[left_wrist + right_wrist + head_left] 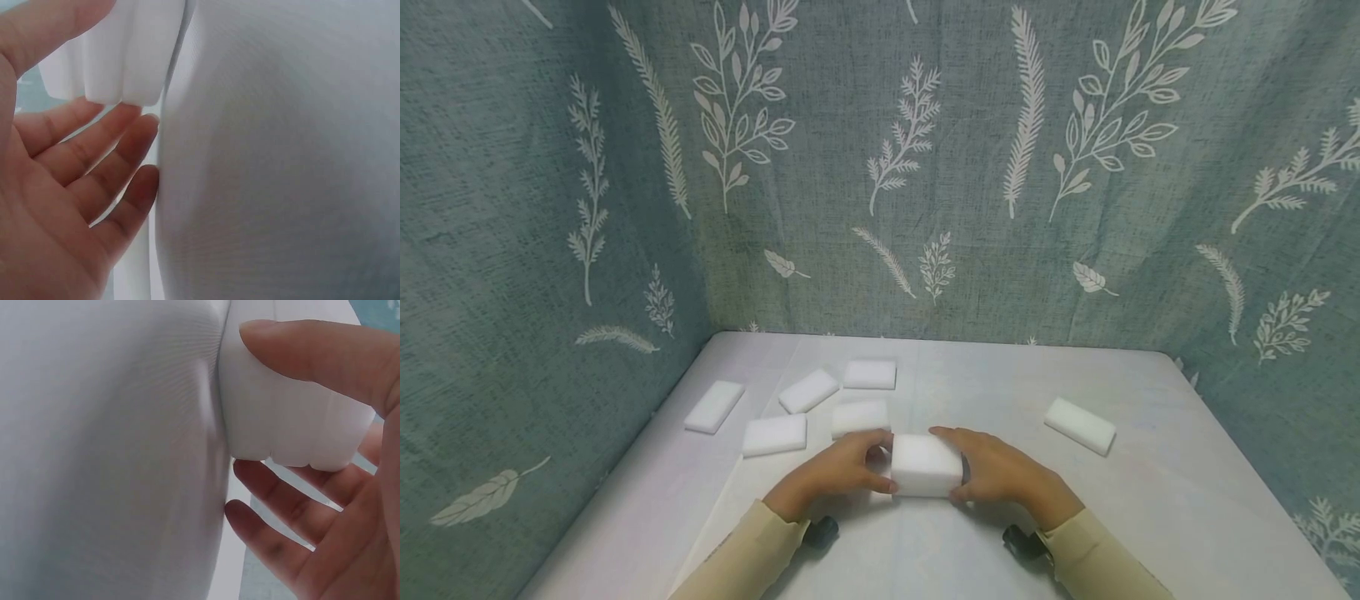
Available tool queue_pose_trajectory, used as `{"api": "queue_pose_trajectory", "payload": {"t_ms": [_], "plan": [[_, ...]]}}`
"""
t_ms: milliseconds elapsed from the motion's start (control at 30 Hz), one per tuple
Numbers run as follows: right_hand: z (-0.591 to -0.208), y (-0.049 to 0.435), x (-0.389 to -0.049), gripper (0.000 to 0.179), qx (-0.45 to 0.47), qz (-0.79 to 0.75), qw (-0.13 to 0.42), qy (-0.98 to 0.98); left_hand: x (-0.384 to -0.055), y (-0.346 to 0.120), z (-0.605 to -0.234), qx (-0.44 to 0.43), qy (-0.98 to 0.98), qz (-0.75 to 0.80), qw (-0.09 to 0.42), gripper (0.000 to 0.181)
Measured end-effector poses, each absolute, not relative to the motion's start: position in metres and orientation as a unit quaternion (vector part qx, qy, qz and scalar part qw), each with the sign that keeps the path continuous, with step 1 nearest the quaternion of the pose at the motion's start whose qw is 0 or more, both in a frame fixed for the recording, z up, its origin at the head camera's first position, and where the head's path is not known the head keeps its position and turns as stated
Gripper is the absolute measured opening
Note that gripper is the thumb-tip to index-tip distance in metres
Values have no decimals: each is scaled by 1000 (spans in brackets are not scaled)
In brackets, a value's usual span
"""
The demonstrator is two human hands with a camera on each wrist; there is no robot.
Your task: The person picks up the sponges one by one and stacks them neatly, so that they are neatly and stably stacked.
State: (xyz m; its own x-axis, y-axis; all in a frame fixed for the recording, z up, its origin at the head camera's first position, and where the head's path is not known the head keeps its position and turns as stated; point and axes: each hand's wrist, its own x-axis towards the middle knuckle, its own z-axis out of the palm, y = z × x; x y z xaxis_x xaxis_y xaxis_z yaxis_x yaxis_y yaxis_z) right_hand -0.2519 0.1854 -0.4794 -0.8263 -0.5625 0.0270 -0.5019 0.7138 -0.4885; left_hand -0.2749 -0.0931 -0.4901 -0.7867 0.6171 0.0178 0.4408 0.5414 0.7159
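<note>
A stack of three white sponges [927, 467] sits on the white table in front of me, its layers visible edge-on in both wrist views. My left hand [842, 467] holds its left end, thumb at the near side and fingers at the far side. At the opposite end my right hand [1003, 471] grips it the same way. The left wrist view shows fingertips at the edge of the sponge stack [125, 56]. In the right wrist view, the thumb lies over the stack [281, 419] and the lower fingertips reach the table surface.
Several single white sponges lie flat left of and behind the stack, among them one near the left edge [714, 407] and one close behind my left hand [861, 417]. Another sponge [1079, 426] lies to the right. A patterned green-blue curtain [850, 275] hangs behind the table [985, 383].
</note>
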Motion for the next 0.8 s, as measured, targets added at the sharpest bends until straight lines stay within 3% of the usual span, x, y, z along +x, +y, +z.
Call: {"api": "queue_pose_trajectory", "payload": {"t_ms": [500, 800], "plan": [[-474, 189, -258, 102, -276, -265, 79, 920, -278, -96, -485, 295, 878, 360, 113, 69], [-471, 226, -260, 106, -252, -287, 80, 921, -276, -97, -488, 282, 873, 376, 128, 79]]}}
